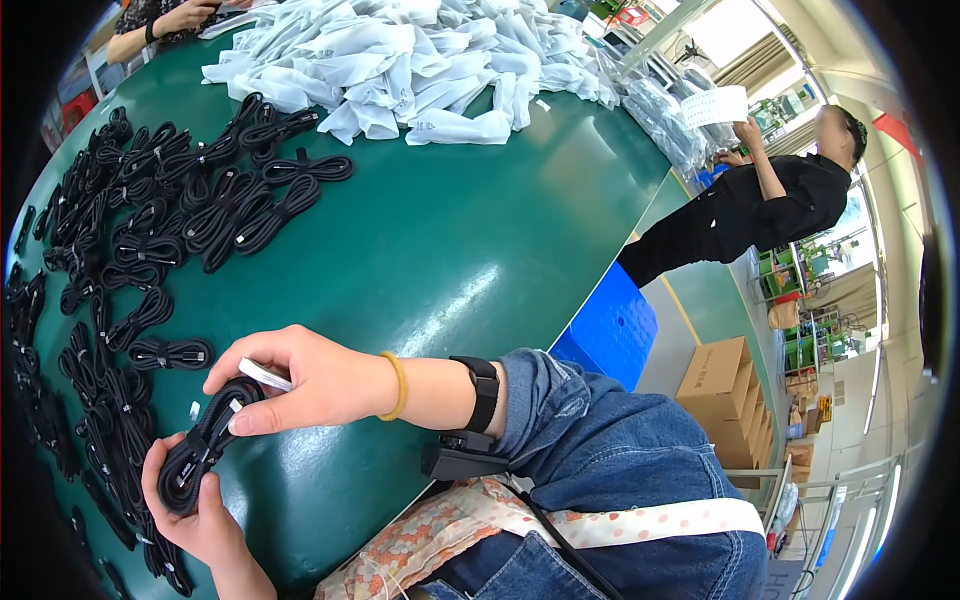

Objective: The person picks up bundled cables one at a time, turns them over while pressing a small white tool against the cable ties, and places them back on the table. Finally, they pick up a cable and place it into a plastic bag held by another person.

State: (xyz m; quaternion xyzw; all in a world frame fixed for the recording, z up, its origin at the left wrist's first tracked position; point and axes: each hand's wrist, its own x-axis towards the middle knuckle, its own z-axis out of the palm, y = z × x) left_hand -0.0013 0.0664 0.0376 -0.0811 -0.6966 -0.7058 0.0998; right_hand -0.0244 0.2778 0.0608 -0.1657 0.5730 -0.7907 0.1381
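A coiled black cable [205,446], strapped round its middle, is held between my two hands over the green table [440,240]. My left hand [195,510] grips its lower end between thumb and fingers. At the upper end, my right hand [290,385] closes on the cable near its light metal plug. A small white flat object [265,375] is also tucked in the right-hand fingers; its kind is not clear. Close by on the left lies a large spread of similar coiled black cables [150,230].
White translucent pouches [400,70] are heaped on the table's far side. A blue bin [610,325] stands at the right edge, with cardboard boxes [720,395] beyond it. A person in black [760,200] holds a paper there. Another person's arms [165,25] show at far left.
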